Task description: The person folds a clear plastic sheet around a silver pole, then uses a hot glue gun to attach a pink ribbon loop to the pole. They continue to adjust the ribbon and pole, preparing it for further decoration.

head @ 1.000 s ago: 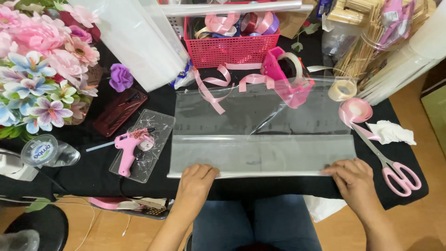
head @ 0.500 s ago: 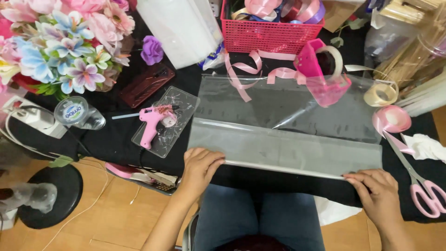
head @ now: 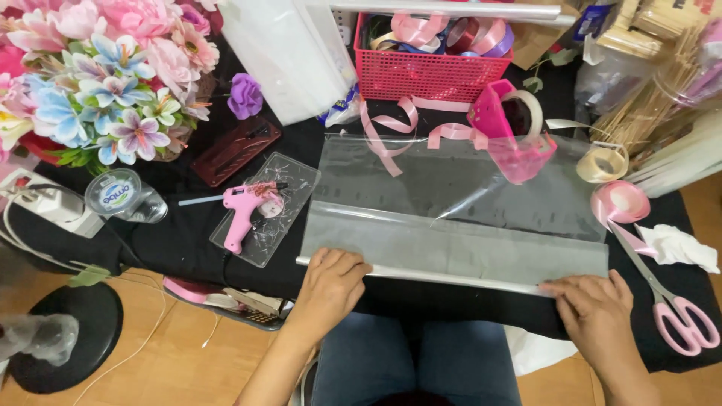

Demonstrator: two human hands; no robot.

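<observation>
Here both hands press flat on the folded cellophane sheet point(head: 459, 225): left hand point(head: 331, 282) and right hand point(head: 598, 312), fingers loosely curled, at its near edge's ends.

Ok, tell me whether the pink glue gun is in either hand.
No: the pink glue gun lies on a clear plastic tray, while the left hand and right hand press the clear cellophane sheet.

Clear cellophane sheet point(head: 459, 218): thin plastic film, glossy, smooth, creased along its fold. Table cover point(head: 188, 240): black cloth, matt. Basket point(head: 429, 71): pink plastic mesh. Ribbon point(head: 387, 131): pink satin, shiny. Glue gun point(head: 244, 204): pink plastic (on a clear plastic tray). Scissors point(head: 669, 297): metal blades, pink plastic handles.
</observation>
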